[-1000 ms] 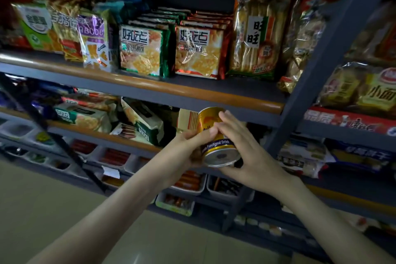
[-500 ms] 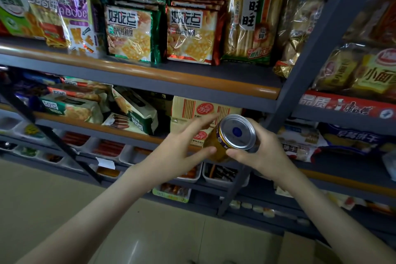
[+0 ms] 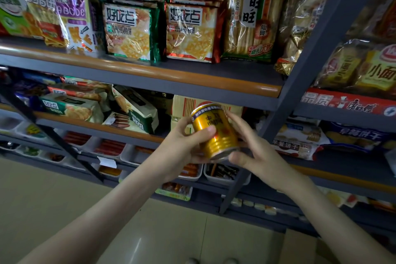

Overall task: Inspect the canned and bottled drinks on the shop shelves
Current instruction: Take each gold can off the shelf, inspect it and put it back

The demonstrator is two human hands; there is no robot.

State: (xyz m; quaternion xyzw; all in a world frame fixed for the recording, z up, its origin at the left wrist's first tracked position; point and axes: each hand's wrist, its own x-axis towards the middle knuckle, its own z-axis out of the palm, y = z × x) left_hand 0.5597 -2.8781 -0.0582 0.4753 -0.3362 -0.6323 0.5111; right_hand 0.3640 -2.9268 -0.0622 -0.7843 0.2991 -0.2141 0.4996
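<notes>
Head camera looks down on a small gold can (image 3: 215, 133) that I see held in the air in front of the lower shelf (image 3: 96, 127), between both bare hands. Its body is shiny gold with fine ribs round the lower half, a dark blue band with pale lettering circles the top, and a dark emblem sits below the band. It is tilted, with the top leaning up and to the left and the silver base rim pointing down and to the right.

My left grip (image 3: 184, 146) is wrapped round the can from the left. The thumb lies across the gold front near the middle and the palm cups the lower left side. My right grip (image 3: 257, 154) is spread, with its fingers mostly straight. One fingertip touches the can's upper right side and the thumb sits just at the base rim, so the can lies between the two hands with most of its front bare.

Behind the can stands a beige carton (image 3: 184, 103) with red stripes, largely covered by the can and the hands. Snack bags (image 3: 128, 30) fill the shelf above.

I cannot read the can's print because it is blurred. The lid is turned away from me, and the left fingers are out of sight behind the can. The right thumb covers part of the base rim. Both forearms are cut off by the lower edge of the view, over the pale floor (image 3: 53, 195).
</notes>
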